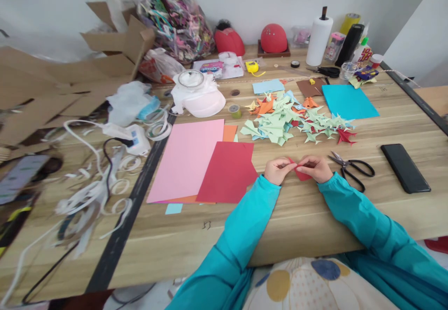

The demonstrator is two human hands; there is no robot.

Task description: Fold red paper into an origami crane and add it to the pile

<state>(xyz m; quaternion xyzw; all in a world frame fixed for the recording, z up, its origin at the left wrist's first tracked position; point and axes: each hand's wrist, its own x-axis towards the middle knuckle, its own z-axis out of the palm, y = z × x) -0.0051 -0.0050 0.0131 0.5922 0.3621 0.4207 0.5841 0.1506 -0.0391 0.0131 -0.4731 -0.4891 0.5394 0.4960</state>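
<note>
A wooden bench (315, 216) carries a pink sheet (189, 158) with a red sheet (227, 172) overlapping its right edge. Farther back lie a blue sheet (348, 101) and a heap of folded paper figures (297, 123). A black phone (405, 167) and scissors (352, 167) lie to the right. The left hand (278, 170) and right hand (317, 167), 2 together, pinch a small red paper (301, 174) on the bench near its front edge.
</note>
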